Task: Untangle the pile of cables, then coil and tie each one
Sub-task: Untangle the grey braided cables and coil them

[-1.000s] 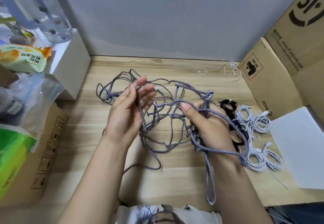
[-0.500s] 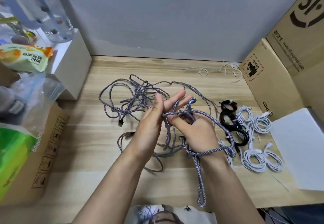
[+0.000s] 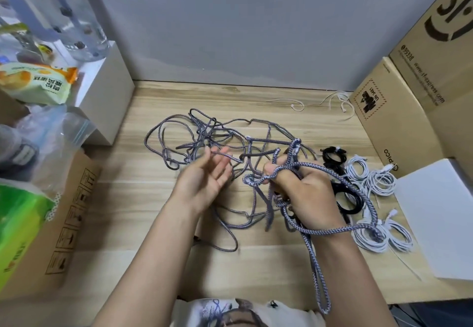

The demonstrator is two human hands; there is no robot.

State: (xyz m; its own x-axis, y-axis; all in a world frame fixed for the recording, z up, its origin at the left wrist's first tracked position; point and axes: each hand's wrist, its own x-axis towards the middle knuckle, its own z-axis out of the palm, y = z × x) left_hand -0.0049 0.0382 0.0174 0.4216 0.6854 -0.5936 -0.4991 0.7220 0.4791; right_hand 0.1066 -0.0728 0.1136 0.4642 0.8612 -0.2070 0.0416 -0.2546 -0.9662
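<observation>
Taking the tangle of grey braided cable [image 3: 204, 134] as the landmark, a cardboard box [image 3: 64, 224] stands well to its left at the edge of the wooden bench [image 3: 153, 262], with a green packet [image 3: 18, 227] and a clear plastic bag [image 3: 51, 134] piled on it. A white box [image 3: 107, 96] sits left of the tangle, against the wall.

The tangle itself sprawls over the middle of the bench in loose loops. The left hand [image 3: 204, 181] hovers over its near side, palm up, fingers straight and spread, and a strand crosses the fingertips; whether they pinch it cannot be told. The right hand [image 3: 304, 193], just right of the tangle, has its fingers curled round several strands, and one loop runs round the wrist and hangs off the bench's near edge.

Right of the tangle lie coiled black cables [image 3: 335, 155], then coiled white cables [image 3: 376, 181]. Further right are a white sheet [image 3: 440, 219] and tall cardboard boxes [image 3: 409, 122].
</observation>
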